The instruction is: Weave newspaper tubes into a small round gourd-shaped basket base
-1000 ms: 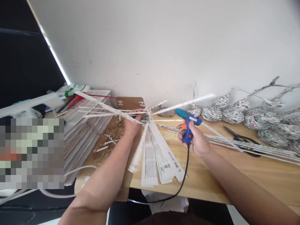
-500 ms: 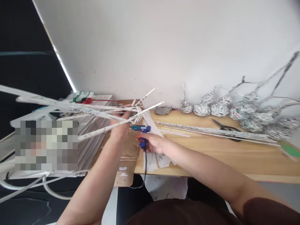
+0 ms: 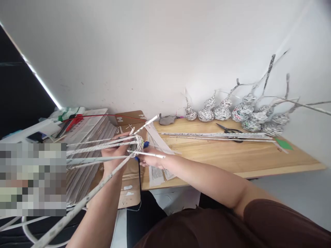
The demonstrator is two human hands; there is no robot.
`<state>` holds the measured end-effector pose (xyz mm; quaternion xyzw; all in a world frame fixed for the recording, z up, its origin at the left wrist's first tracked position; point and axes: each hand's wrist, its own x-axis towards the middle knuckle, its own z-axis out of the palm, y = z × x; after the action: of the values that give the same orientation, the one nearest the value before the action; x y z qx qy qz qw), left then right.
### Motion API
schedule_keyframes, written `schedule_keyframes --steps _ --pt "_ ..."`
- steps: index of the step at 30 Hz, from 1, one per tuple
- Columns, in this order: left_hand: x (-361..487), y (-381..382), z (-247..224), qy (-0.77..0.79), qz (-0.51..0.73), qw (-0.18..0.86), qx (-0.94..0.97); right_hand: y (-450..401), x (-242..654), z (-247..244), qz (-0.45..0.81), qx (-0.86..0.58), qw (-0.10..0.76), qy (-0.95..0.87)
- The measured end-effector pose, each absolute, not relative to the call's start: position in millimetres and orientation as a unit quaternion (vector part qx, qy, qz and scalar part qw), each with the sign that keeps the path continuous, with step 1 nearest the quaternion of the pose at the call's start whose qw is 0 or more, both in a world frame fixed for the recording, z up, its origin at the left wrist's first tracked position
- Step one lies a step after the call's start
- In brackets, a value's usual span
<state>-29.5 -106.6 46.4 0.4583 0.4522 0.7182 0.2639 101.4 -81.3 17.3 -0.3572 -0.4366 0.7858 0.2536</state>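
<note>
Blue hot-glue gun (image 3: 146,144) and right hand (image 3: 151,159) have swung left, up to the woven paper piece (image 3: 139,144), which sits between both hands over the cardboard (image 3: 133,177). Left hand (image 3: 113,148) closes around the paper tubes (image 3: 99,146) beside it; the right curls about the gun's handle — trigger pressure I can't tell. Good handling means bracing the weave steady and keeping fingertips off the nozzle. Nozzle and any glue are hidden — one tube runs out of frame at near left.
</note>
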Motion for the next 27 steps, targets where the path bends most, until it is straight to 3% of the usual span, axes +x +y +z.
schedule_keyframes --steps 1,4,8,13,19,27 --pt "-29.6 -111.0 44.5 0.451 0.72 0.265 0.457 -87.3 116.3 23.0 0.763 -0.361 0.242 -0.478" --pt "-30.8 -121.6 36.1 0.45 0.72 0.276 0.451 -89.5 166.6 40.0 0.516 -0.37 0.16 -0.756" --pt "-30.5 -130.9 21.8 0.476 0.71 0.294 0.428 -45.8 221.8 42.9 0.219 -0.512 0.203 -0.805" --pt "-25.1 -144.7 11.3 0.543 0.632 0.293 0.469 10.6 247.3 15.4 0.134 -0.588 0.165 -0.78" --pt "-24.0 -158.6 15.6 0.595 0.539 0.24 0.546 12.6 238.3 1.1 0.09 -0.569 0.138 -0.806" --pt "-17.4 -165.0 16.8 0.611 0.542 0.252 0.519 6.9 239.8 2.8 0.04 -0.548 0.143 -0.823"
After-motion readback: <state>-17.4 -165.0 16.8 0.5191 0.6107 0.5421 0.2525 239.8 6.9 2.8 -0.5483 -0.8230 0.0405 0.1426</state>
